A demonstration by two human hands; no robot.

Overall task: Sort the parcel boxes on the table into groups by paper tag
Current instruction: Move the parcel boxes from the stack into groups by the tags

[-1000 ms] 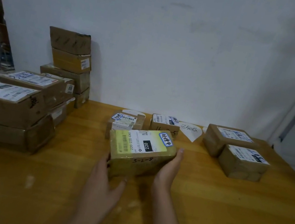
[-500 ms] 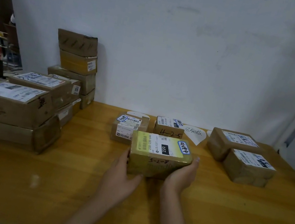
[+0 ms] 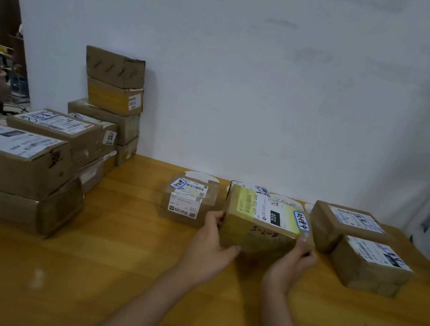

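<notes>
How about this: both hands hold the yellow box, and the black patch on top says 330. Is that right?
Not quite. The left hand and right hand do hold the yellow box, but the head view shows its black patch says 220, not 330.

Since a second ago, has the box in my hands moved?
Yes. The yellow-taped box has gone right and farther back, from in front of the labelled box to beside it.
</notes>
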